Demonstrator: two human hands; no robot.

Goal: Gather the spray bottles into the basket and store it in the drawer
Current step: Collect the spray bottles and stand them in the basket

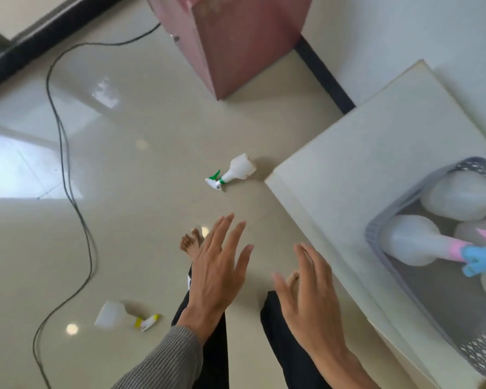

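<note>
— Hands?
— Left hand (218, 265) and right hand (306, 287) spread, empty, over floor (152, 220).
— Bottles?
— Green-trigger bottle (233, 171) and yellow-trigger bottle (124, 317) lying on floor; others inside grey basket (399, 279) atop white cabinet (362, 169).

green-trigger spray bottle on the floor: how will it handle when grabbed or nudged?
The green-trigger spray bottle lies on its side on glossy floor tiles, so a nudge would probably slide or roll it. The body looks like translucent white plastic, no liquid visible: likely light and fairly stiff. The narrow neck looks the surest grip.
</note>
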